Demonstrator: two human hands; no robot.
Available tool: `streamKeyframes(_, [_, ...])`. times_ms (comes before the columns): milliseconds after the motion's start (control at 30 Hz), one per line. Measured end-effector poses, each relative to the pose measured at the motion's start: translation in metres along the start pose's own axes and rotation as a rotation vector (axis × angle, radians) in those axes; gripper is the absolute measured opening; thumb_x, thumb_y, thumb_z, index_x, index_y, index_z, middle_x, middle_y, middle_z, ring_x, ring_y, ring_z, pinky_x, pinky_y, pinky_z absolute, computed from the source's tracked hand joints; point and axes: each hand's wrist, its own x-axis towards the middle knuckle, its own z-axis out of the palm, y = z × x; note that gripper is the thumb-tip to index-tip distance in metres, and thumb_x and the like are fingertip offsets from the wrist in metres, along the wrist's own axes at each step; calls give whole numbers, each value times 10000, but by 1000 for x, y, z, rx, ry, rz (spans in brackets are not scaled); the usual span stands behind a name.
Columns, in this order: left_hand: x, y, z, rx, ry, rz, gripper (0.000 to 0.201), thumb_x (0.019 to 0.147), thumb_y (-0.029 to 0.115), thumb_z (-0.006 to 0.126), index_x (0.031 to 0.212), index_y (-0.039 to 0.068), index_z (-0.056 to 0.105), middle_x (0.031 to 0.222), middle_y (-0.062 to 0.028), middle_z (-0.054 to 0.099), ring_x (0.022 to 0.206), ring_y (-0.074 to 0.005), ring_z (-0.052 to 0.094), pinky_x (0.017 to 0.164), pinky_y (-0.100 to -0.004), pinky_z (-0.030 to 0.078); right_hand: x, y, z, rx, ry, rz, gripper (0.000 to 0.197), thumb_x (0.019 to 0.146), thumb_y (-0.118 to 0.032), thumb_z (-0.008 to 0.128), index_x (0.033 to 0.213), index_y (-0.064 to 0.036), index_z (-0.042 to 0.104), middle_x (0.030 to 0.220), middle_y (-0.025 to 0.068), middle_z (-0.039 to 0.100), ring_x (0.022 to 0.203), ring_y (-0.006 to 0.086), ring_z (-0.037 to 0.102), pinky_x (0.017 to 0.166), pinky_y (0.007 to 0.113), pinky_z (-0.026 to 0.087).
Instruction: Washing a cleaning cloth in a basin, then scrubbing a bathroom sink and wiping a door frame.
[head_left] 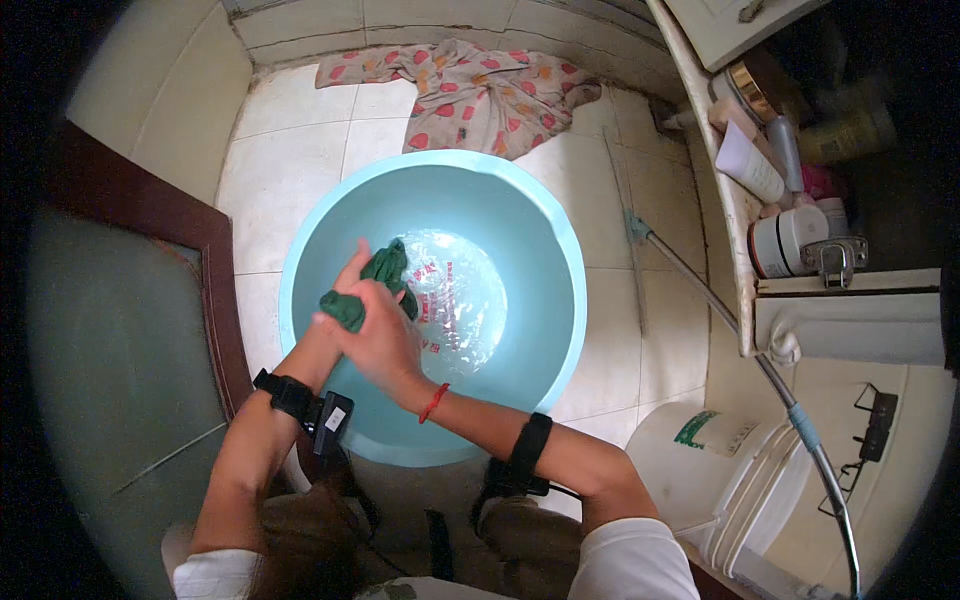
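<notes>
Green cloth: a dark green wet cloth (372,285), bunched and twisted, sits over the left half of the basin, above the water, held between both hands.
Left hand: the left hand (345,290) comes up under the cloth from the lower left; its fingers are mostly hidden behind the right hand and the cloth, though one shows curled against the cloth's upper side, gripping it.
Right hand: the right hand (378,335) lies over the lower end of the cloth, fingers folded tight around it; a red string bracelet (433,402) circles that wrist.
Forearm bands: black straps with small devices (305,402) ride on both forearms.
Basin: a large round light blue plastic basin (540,250) stands on the floor, with shallow clear water (455,300) pooled at its bottom, just right of the hands.
Floor: pale square tiles (300,130).
Far side: a pink cloth with red spots (470,95) lies crumpled on the tiles beyond the basin, apart from it.
Right side: a white plastic bucket (720,475) stands near the basin's lower right; a long metal-handled tool (740,340) leans across above it.
Shelf: bottles and tubes (765,150) crowd a ledge at upper right.
</notes>
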Motion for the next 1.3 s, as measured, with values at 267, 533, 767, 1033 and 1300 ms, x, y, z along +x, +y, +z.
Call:
streamKeyframes(267, [-8, -50, 92, 67, 341, 54, 349, 961, 443, 460, 1085, 129, 547, 1022, -56, 602, 881, -208, 592, 810, -386, 501, 68, 62, -59, -380, 192, 249, 492, 820, -518, 600, 968, -49, 593, 886, 158, 653, 849, 368, 622, 737, 422, 478])
streamKeyframes(533, [-3, -22, 42, 629, 628, 35, 485, 936, 454, 512, 1312, 155, 446, 1326, -71, 466, 1186, -256, 432, 921, -541, 387, 90, 127, -110, -625, -77, 178, 560, 824, -491, 599, 1133, -26, 553, 1049, 189, 610, 997, 361, 578, 825, 464, 471])
streamKeyframes(767, [3, -55, 47, 189, 489, -108, 701, 884, 665, 379, 1382, 172, 370, 1342, -148, 456, 1262, -364, 387, 1027, -627, 281, 42, 172, -32, -66, 23, 452, 644, 762, -407, 715, 1220, -29, 466, 1018, 188, 610, 970, 333, 601, 805, 431, 476])
streamKeyframes(1033, [1, -21, -3, -152, -325, -106, 709, 839, 740, 363, 1056, 101, 579, 1122, -129, 595, 919, -267, 626, 864, -445, 491, -9, -1, -8, -25, 8, 206, 451, 767, -366, 728, 1003, -31, 539, 953, 127, 585, 906, 259, 584, 763, 350, 450])
streamKeyframes(1300, [-18, -55, 109, -339, -8, -19, 481, 943, 409, 394, 1271, 73, 500, 1239, -129, 564, 1173, -275, 515, 1013, -473, 382, 65, 46, -58, -262, 215, -52, 217, 847, -210, 564, 967, -36, 614, 1209, 187, 542, 1116, 357, 493, 957, 377, 386])
